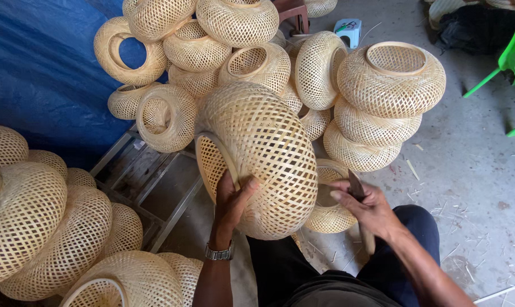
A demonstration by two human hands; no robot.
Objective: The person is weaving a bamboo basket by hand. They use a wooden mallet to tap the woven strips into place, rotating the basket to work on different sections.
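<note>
Mid-frame, left hand grips the round pale woven-bamboo lampshade rim, right hand clutches a dark-bladed knife; trimming wants steadiness.

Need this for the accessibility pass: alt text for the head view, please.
Seen from above, a person's left hand grips the rim of a round woven bamboo basket held on its side, while the right hand holds a knife beside it. Piles of similar baskets surround them, against a blue tarp on a concrete floor.

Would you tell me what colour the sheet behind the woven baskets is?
The sheet is deep blue, seen best in the head view, upper left.
</note>
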